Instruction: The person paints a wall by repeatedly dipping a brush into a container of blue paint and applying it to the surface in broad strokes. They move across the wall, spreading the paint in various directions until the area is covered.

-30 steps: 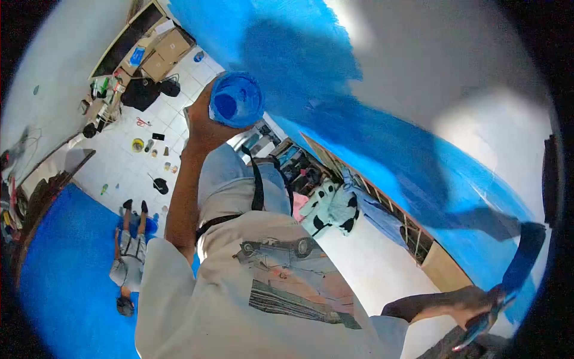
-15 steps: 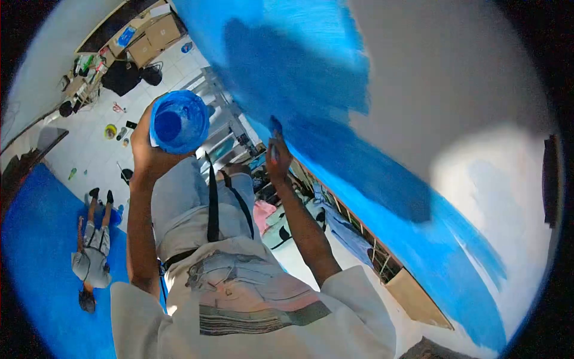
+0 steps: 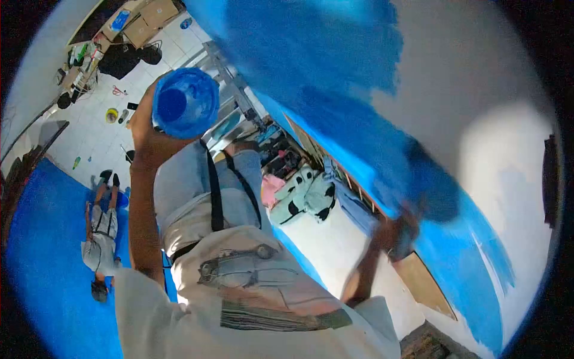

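My left hand is wrapped round a blue-smeared paint cup, its mouth turned up toward me and dark blue paint pooled at one side. At the painted wall, my right hand is smeared by motion near the lower border of the blue. Its fingers are closed on a paintbrush, whose bristles are too blurred to make out now. Wet-looking blue covers a broad band of the wall, and a dark shadow lies across it.
A metal ladder stands below, beside the wall. Clothes and a pale green plush-like bundle lie under me. Another person stands on the floor at left. Cardboard boxes and a black bag sit at the upper left.
My right hand has swept down and to the right along the wall with the brush. The cup in my left hand has shifted slightly up and right in view.
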### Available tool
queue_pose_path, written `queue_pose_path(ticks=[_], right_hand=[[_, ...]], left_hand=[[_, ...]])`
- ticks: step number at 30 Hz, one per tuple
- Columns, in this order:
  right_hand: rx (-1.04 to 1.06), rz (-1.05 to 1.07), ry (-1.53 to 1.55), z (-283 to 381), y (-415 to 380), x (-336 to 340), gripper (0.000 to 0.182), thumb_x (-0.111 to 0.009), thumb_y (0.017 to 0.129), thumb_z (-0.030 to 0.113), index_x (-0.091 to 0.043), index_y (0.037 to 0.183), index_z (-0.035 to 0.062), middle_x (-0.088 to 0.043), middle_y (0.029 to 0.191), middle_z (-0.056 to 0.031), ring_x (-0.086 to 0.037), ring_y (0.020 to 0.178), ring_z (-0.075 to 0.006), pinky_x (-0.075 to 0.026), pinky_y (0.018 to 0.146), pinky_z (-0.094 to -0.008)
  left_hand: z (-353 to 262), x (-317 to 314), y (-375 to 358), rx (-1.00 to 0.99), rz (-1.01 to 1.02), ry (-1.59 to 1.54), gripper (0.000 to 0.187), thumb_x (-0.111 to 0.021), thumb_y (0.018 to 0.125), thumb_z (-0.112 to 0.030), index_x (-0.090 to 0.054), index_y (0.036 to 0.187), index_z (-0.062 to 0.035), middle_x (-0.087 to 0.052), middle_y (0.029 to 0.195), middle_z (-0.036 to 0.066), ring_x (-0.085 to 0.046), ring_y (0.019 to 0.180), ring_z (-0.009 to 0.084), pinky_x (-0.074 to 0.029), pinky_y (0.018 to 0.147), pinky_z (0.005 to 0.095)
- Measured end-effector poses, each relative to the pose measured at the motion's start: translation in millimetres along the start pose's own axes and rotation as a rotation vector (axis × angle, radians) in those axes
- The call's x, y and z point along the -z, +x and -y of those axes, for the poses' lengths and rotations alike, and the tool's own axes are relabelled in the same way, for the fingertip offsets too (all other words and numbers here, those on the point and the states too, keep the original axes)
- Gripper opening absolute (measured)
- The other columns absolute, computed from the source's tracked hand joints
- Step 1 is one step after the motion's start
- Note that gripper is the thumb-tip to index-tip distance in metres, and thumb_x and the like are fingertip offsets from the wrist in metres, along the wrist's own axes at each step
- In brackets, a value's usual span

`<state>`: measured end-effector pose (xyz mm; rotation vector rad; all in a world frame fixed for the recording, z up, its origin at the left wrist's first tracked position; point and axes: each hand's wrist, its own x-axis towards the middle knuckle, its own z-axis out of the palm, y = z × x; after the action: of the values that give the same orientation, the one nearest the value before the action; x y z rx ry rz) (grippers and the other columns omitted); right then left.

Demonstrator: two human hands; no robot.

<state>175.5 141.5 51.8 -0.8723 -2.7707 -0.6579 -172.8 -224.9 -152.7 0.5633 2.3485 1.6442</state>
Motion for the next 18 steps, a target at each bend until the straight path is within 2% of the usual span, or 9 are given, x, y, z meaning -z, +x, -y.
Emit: queue_pose_path(ticks=[2, 4, 7, 8, 10, 13, 15, 17, 18], right_hand=[[-0.097, -0.295, -0.123, -60, 45, 118, 0.014, -0.060, 0.088, 0.013, -0.068, 0.091, 0.0013, -0.064, 0.115, -0.0228, -0.062, 0.106, -0.0407, -0.049, 0.093, -0.0467], [-0.110, -0.610, -0.127, -63, 94, 209, 0.014, -0.061, 0.088, 0.013, -0.068, 0.091, 0.0015, -0.064, 0.115, -0.0227, -0.062, 0.105, -0.0406, -0.050, 0.092, -0.0466], [-0.047, -0.770, -0.088, -15, 104, 245, 0.014, -0.061, 0.088, 0.014, -0.068, 0.090, 0.0018, -0.064, 0.115, -0.0227, -0.063, 0.105, -0.0403, -0.050, 0.092, -0.0464], [-0.024, -0.715, -0.066, 7, 86, 228, 0.014, -0.061, 0.088, 0.014, -0.068, 0.090, 0.0019, -0.064, 0.115, -0.0227, -0.063, 0.104, -0.0402, -0.050, 0.091, -0.0463], [0.047, -0.432, 0.072, 66, 35, 160, 0.014, -0.061, 0.088, 0.014, -0.068, 0.090, 0.0021, -0.064, 0.114, -0.0227, -0.063, 0.104, -0.0400, -0.051, 0.091, -0.0462], [0.171, 0.126, 0.631, 182, -5, 3, 0.013, -0.061, 0.088, 0.014, -0.068, 0.089, 0.0024, -0.064, 0.114, -0.0226, -0.064, 0.103, -0.0397, -0.051, 0.090, -0.0460], [0.153, 0.133, 0.806, 224, -23, -100, 0.011, -0.061, 0.088, 0.013, -0.067, 0.087, 0.0042, -0.065, 0.112, -0.0226, -0.065, 0.101, -0.0390, -0.053, 0.086, -0.0464], [0.153, 0.206, 0.908, 231, -56, -186, 0.006, -0.062, 0.088, 0.008, -0.066, 0.087, 0.0049, -0.065, 0.112, -0.0216, -0.066, 0.100, -0.0369, -0.054, 0.085, -0.0437], [0.152, 0.206, 0.901, 232, -72, -226, 0.006, -0.062, 0.088, 0.008, -0.066, 0.087, 0.0049, -0.065, 0.112, -0.0216, -0.066, 0.100, -0.0369, -0.054, 0.085, -0.0437]], left_hand=[[-1, -4, 10, 0.005, 0.022, -0.001, 0.090, -0.094, 0.052, -0.026, -0.050, 0.128, -0.0033, -0.063, 0.118, 0.014, -0.063, 0.105, 0.0241, -0.051, 0.093, 0.0381], [-8, -6, 14, 0.003, 0.016, 0.011, 0.092, -0.094, 0.052, -0.027, -0.049, 0.129, -0.0033, -0.063, 0.117, 0.012, -0.063, 0.105, 0.0230, -0.051, 0.093, 0.0382], [-5, -9, 16, -0.010, 0.009, -0.049, 0.093, -0.094, 0.052, -0.028, -0.049, 0.130, -0.0038, -0.063, 0.116, 0.013, -0.063, 0.105, 0.0234, -0.051, 0.093, 0.0384], [1, -11, 16, -0.032, -0.006, -0.068, 0.094, -0.094, 0.052, -0.029, -0.048, 0.130, -0.0044, -0.064, 0.115, 0.013, -0.064, 0.104, 0.0237, -0.052, 0.092, 0.0385], [13, -13, 12, 0.003, -0.028, -0.104, 0.094, -0.094, 0.052, -0.030, -0.048, 0.130, -0.0048, -0.064, 0.115, 0.013, -0.064, 0.105, 0.0237, -0.051, 0.093, 0.0388], [29, -8, 10, 0.040, -0.060, -0.085, 0.096, -0.095, 0.050, -0.030, -0.048, 0.130, -0.0046, -0.063, 0.116, 0.012, -0.062, 0.107, 0.0239, -0.049, 0.096, 0.0397], [27, -13, 0, 0.046, -0.057, -0.047, 0.097, -0.095, 0.049, -0.031, -0.048, 0.130, -0.0039, -0.063, 0.117, 0.013, -0.061, 0.108, 0.0242, -0.048, 0.098, 0.0402], [38, -21, -5, 0.117, -0.067, 0.139, 0.101, -0.096, 0.046, -0.031, -0.047, 0.130, -0.0014, -0.061, 0.120, 0.014, -0.060, 0.111, 0.0259, -0.045, 0.100, 0.0406], [66, -31, -18, 0.043, -0.107, -0.073, 0.104, -0.096, 0.045, -0.031, -0.046, 0.130, 0.0007, -0.059, 0.122, 0.017, -0.059, 0.111, 0.0277, -0.045, 0.100, 0.0405]])
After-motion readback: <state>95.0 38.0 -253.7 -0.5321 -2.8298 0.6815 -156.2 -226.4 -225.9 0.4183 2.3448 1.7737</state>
